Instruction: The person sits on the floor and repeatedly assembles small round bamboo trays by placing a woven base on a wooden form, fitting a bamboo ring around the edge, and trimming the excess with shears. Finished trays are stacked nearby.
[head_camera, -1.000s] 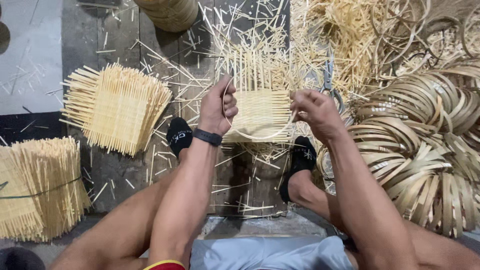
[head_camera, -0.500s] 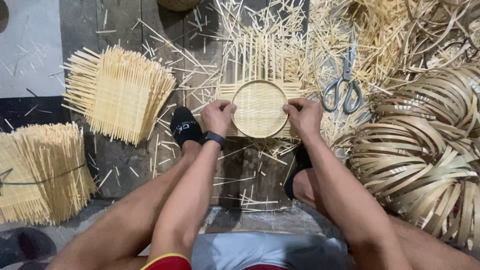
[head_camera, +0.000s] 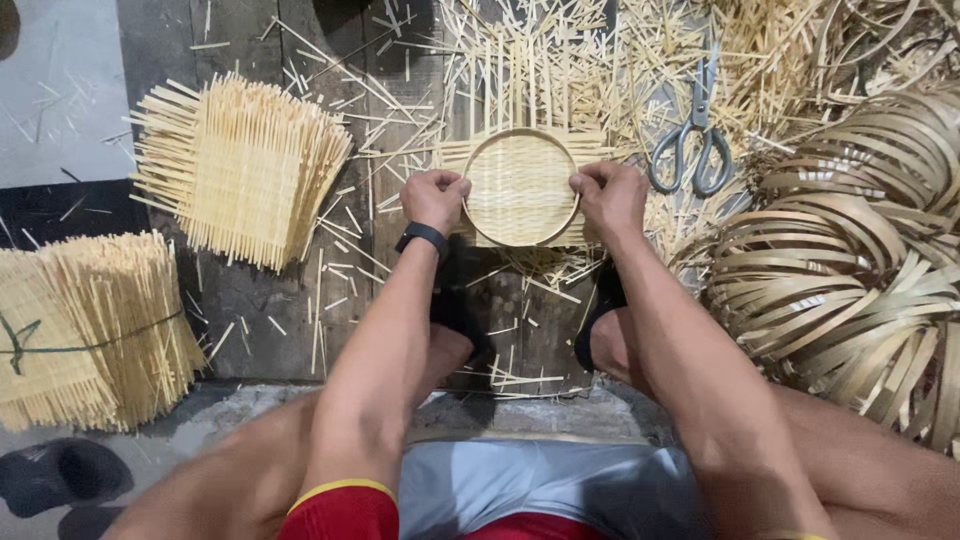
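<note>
pale straw woven mat (head_camera: 520, 185), grey scissors (head_camera: 693, 140).

Count, head view:
- 2 bare hands: left hand (head_camera: 432, 198), right hand (head_camera: 610, 196), both on 1 round woven bamboo mat with ring rim (head_camera: 520, 186)
- 1 black wristband (head_camera: 424, 236)
- 1 pair of grey metal scissors (head_camera: 693, 138)
- 2 stacks of square woven bamboo mats: loose stack (head_camera: 240, 170), tied stack (head_camera: 85, 325)
- 1 heap of curved bamboo strip hoops (head_camera: 850, 260), too tangled to count singly
- loose bamboo splints (head_camera: 560, 60): uncountable
</note>
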